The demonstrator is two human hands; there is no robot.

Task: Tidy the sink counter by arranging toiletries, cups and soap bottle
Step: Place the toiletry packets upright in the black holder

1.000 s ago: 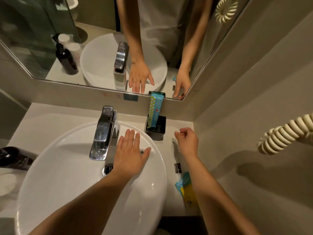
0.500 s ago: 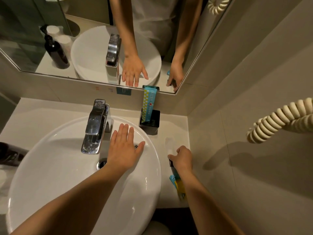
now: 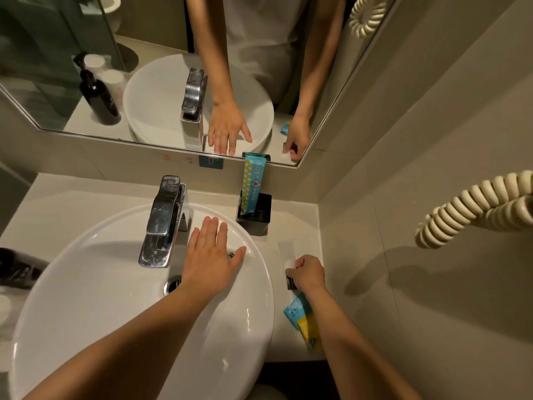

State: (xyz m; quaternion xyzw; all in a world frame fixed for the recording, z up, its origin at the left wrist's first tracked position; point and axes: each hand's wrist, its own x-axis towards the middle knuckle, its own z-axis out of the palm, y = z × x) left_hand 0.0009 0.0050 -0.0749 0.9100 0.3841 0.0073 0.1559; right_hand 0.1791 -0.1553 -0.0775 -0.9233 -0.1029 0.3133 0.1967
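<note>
A: Nearest to us, what do we have?

B: Our two bare forearms reach in from the bottom edge. Under the right one, on the table [image 3: 300, 349] beside the basin [image 3: 101, 298], lie two small sachets: a yellow sachet [image 3: 308, 330] closest to us and a blue sachet [image 3: 292, 310] just beyond it, partly hidden by the arm.

A: And the right hand [image 3: 307, 274]?

B: Its grip is closed on a white packet [image 3: 287, 254] with a dark end, which lies flat on the table along the basin's right side. The fingers curl over the packet's near part; the far, pale end sticks out past them.

A: What is our left hand [image 3: 210, 262] doing?

B: It lies flat and open on the inner slope of the basin, fingers spread, holding nothing, just right of the tap [image 3: 163, 223]. The drain [image 3: 171, 284] shows beside the wrist.

A: Anything at the left edge?

B: A dark soap bottle [image 3: 17, 269] cuts in there, on the table left of the basin. Pale blurred shapes sit near it; we cannot tell what they are.

A: Further back?

B: A black holder [image 3: 258, 219] stands on the table near the back right corner, with a tall blue-and-yellow sachet [image 3: 252, 181] upright in it, leaning against the wall. Behind is the mirror [image 3: 52, 131], which shows the bottle upright with two white cups [image 3: 111, 77] behind it. On the right wall hangs a cream coiled cord [image 3: 467, 210].
</note>
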